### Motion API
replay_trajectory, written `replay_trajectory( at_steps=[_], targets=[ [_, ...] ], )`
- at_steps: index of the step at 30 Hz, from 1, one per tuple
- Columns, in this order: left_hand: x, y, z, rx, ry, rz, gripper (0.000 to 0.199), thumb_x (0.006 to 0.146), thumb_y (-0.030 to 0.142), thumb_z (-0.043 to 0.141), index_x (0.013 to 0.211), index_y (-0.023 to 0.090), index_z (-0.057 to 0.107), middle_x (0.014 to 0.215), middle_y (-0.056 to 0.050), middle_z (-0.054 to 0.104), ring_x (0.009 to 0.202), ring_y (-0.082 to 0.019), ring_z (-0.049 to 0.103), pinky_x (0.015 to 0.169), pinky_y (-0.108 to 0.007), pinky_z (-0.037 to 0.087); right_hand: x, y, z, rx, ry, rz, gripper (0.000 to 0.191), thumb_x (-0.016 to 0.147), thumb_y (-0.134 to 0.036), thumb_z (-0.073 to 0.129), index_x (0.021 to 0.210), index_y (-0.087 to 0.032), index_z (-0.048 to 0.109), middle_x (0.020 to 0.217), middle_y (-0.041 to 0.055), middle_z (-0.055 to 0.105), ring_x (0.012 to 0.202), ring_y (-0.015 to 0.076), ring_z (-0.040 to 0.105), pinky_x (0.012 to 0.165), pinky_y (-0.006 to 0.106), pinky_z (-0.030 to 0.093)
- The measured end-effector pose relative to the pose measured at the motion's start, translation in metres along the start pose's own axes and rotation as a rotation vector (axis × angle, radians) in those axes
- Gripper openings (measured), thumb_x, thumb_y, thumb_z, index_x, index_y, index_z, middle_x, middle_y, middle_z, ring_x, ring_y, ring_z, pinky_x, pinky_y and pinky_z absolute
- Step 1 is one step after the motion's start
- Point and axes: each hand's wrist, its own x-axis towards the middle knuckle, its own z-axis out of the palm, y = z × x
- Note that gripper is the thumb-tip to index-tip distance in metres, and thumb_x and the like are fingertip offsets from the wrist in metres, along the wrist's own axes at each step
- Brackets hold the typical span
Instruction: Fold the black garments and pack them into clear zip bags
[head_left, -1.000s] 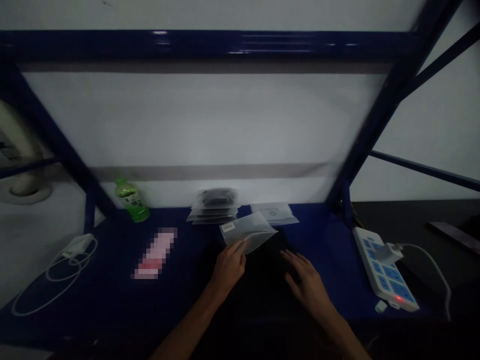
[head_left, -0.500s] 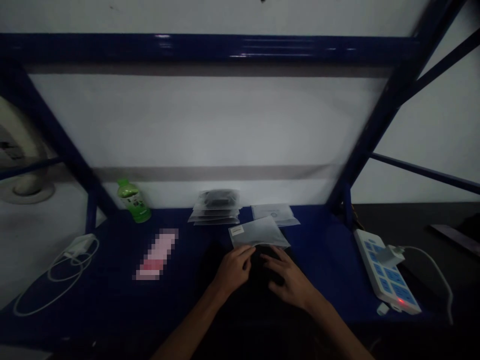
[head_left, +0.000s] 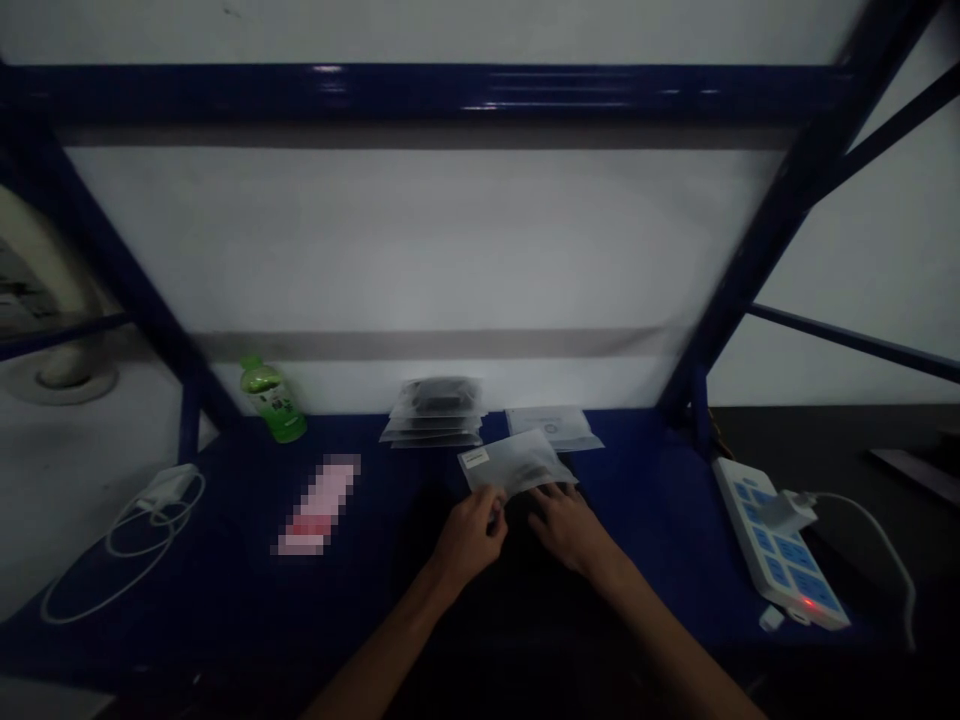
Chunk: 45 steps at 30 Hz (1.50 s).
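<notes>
A translucent plastic bag with a white label at its upper left lies on the blue table in front of me. A dark shape shows through its near right part; what it is I cannot make out. My left hand is closed on the bag's near left edge, thumb against the curled fingers. Along the near right edge, my right hand has its fingers stretched forward, touching the bag. Shadow hides the space between the hands.
Behind are stacked bags with dark contents and a flat pale bag. A green bottle, a blurred-out pink item and a white charger with cable are leftward. A power strip lies right, below the blue frame.
My right hand has moved forward onto the bag's near edge. A dark shape now shows inside the bag. My left fingers have curled in more. The view has shifted slightly.
</notes>
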Motion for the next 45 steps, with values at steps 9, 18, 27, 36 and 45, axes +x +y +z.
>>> replay_trajectory(
  at_steps=[9,18,27,36,45],
  targets=[
    [-0.001,-0.003,-0.001,-0.064,0.008,0.054,0.021,0.083,0.007,0.05,0.097,0.022,0.051,0.088,-0.001,0.061,0.083,-0.016,0.064,0.076,-0.026,0.049,0.02,-0.026,-0.004,-0.16,0.003,0.207,0.037,0.096,-0.038,0.044,0.122,-0.019,0.064,0.122,0.0205,0.063,0.108,0.0394,0.061,0.083,0.05,0.043],
    [-0.001,-0.006,0.001,-0.056,0.08,-0.056,0.024,0.082,0.01,0.054,0.102,0.023,0.05,0.087,-0.001,0.062,0.084,-0.017,0.065,0.078,-0.028,0.052,0.014,-0.017,0.0,-0.083,0.032,0.166,0.065,0.092,-0.058,0.044,0.142,-0.017,0.047,0.14,0.0208,0.052,0.121,0.0407,0.053,0.095,0.051,0.038],
    [-0.001,-0.002,-0.001,-0.031,0.101,-0.09,0.022,0.082,0.013,0.055,0.101,0.024,0.051,0.085,0.0,0.063,0.08,-0.016,0.066,0.074,-0.026,0.052,-0.006,0.013,0.001,0.008,-0.072,-0.065,0.056,0.094,-0.035,0.048,0.148,-0.034,0.037,0.161,0.0096,0.022,0.139,0.0376,0.035,0.106,0.051,0.034],
    [-0.003,0.0,-0.003,0.015,0.052,0.059,0.023,0.079,0.007,0.055,0.095,0.023,0.053,0.085,0.0,0.063,0.081,-0.015,0.064,0.075,-0.026,0.05,0.019,-0.029,-0.014,-0.184,0.006,0.075,0.04,0.101,-0.032,0.032,0.114,-0.022,0.069,0.108,0.0157,0.07,0.096,0.0302,0.069,0.076,0.039,0.051],
    [-0.001,-0.004,-0.003,0.02,0.155,-0.114,0.024,0.079,0.011,0.054,0.099,0.024,0.051,0.086,0.0,0.061,0.082,-0.016,0.064,0.076,-0.027,0.051,-0.007,-0.016,0.007,-0.227,0.124,0.03,0.046,0.101,-0.046,0.032,0.144,-0.032,0.042,0.135,0.0163,0.057,0.103,0.0302,0.066,0.071,0.036,0.054]
  ],
)
